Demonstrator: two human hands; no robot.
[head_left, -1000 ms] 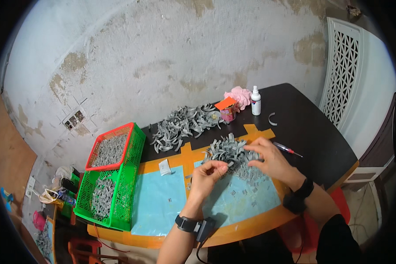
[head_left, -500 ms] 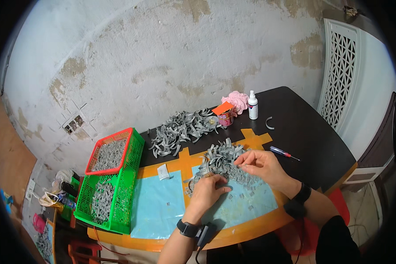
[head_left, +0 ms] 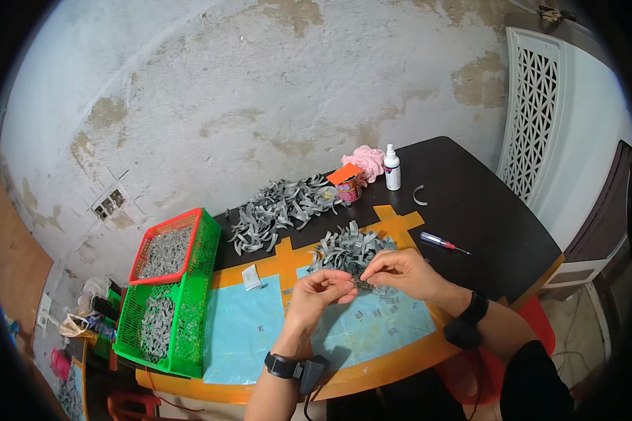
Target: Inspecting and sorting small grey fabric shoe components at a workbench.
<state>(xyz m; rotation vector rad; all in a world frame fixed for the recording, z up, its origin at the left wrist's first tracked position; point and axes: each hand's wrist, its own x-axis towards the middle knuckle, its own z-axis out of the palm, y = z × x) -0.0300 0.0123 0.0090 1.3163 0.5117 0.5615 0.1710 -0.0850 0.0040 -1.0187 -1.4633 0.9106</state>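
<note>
Over the front edge of a heap of small grey parts [head_left: 340, 249], my two hands are brought close together. My left hand [head_left: 321, 291] is closed, thumb pressed against the bent fingers; whatever they pinch is too small to make out. My right hand [head_left: 404, 274] is closed in a pinch too, its fingertips just right of the left ones, around something I cannot make out. Beneath them lies a light blue sheet [head_left: 372, 330] with tiny grey pieces scattered on it, held by orange tape [head_left: 288, 249].
Curved grey strips [head_left: 281, 210] lie piled behind. A green basket [head_left: 196, 281] holding a red basket [head_left: 198, 242] and grey parts stands left. Farther back are a tin [head_left: 347, 188], pink cloth [head_left: 367, 163] and white spray bottle [head_left: 392, 168]. A screwdriver [head_left: 439, 241] lies right.
My left hand has lifted off the sheet and turned toward the right. My right hand has come left from the heap, so the fingertips of both nearly meet. The view has shifted slightly.
</note>
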